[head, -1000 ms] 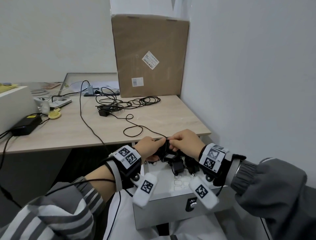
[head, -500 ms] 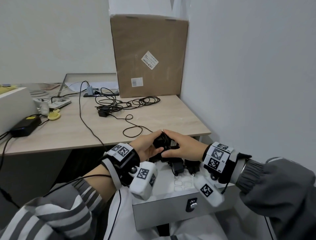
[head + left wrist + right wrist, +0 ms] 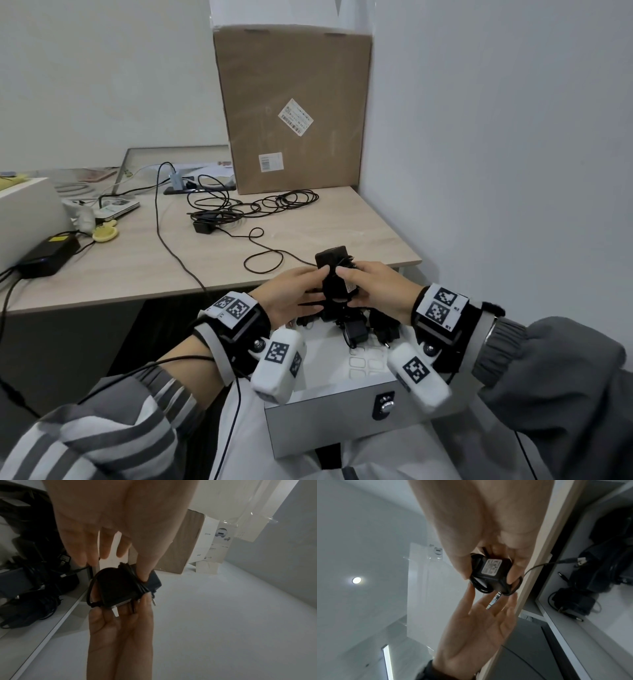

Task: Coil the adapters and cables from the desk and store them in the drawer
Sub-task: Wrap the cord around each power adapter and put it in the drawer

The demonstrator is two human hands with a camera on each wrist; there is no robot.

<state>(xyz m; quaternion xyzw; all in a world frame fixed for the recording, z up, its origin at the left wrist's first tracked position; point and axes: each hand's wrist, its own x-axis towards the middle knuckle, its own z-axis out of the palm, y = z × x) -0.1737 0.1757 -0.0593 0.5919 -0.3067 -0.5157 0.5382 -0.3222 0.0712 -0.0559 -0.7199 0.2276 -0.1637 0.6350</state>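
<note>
wrapped adapter held over the open drawer

we take the desk (image 3: 144, 263) as our landmark. against its back edge stands a cardboard box (image 3: 294, 109); in front of that box a tangle of loose cables (image 3: 246, 209) lies on the top, one strand looping toward the near edge. just below the desk's near right corner the drawer (image 3: 342, 407) is pulled out, with other coiled adapters (image 3: 356, 329) lying at its back.

above the drawer, just off that corner, we hold a small black adapter (image 3: 334, 274) with its cord wound round the body. our right hand (image 3: 376, 291) pinches it between thumb and curled fingers. our left hand (image 3: 291, 298) lies with fingers nearly straight, tips touching the cord wraps, gripping nothing.

we judge the block light and rigid, its casing smooth, while the thin cord is soft and springy and likely to unwind if let go. best to hold across the wraps, pinning them to the body, clear of the metal prongs (image 3: 116, 613).

we cannot see where the cord's free end is tucked. the drawer's back is hidden behind our hands.
</note>
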